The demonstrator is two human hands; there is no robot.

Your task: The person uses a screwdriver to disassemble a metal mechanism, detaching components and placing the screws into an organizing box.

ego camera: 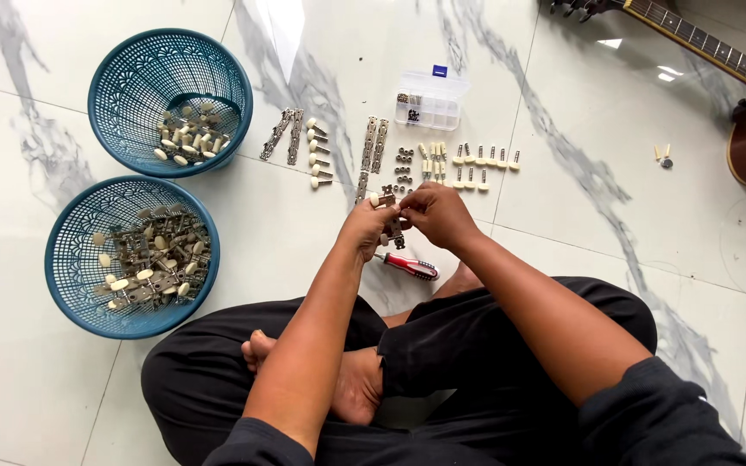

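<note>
metal tuner strip (pixel 390 226) between hands

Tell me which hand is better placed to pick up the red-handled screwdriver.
Probably the left hand. The screwdriver lies on the floor just below it. The right hand sits a little farther off and pinches the metal tuner strip, which both hands hold.

Black trousers, dark pushed-up sleeves, bare forearms and bare feet.
</note>
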